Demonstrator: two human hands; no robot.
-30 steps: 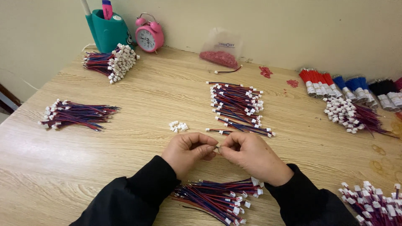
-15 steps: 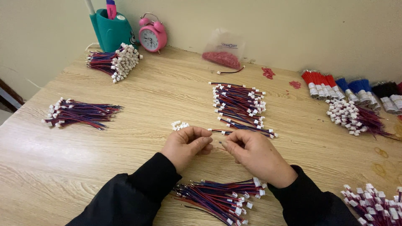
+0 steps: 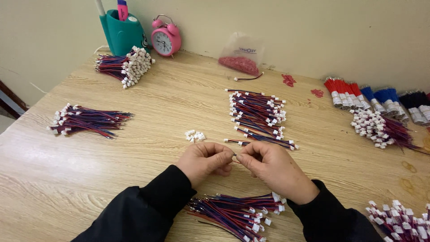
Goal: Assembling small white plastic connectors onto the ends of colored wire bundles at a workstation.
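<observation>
We note a short dark wire piece point(image 3: 234, 155) pinched between our two hands, just above the wooden table point(image 3: 179, 107) at its near centre. Only a small tip of it shows in the gap between the fingertips; its colours and any connector are too hidden to tell.

Our left hand point(image 3: 204, 161) is closed, thumb and forefinger pressed together on the wire from the 9 o'clock side. Our right hand point(image 3: 273, 166) is closed likewise, pinching the same wire from 3 o'clock. The fingertips of both hands nearly meet.

At 6 o'clock of the hands, close to our sleeves, lies a loose bundle of red-and-blue leads with white plugs point(image 3: 237, 213). At 11 o'clock, near the left hand, sits a small heap of white connector housings point(image 3: 195, 136). At 12 to 1 o'clock, just beyond the hands, a spread pile of finished leads point(image 3: 257, 112) lies in rows.

Further out: a bundle at 9 o'clock point(image 3: 87, 121), another at 11 o'clock point(image 3: 125, 67) beside a teal pen holder point(image 3: 123, 33) and a pink alarm clock point(image 3: 166, 40). A clear bag of red parts point(image 3: 242, 56) stands at 12 o'clock by the wall. Red, blue and black wire bunches point(image 3: 376, 101) lie at 2 o'clock.
</observation>
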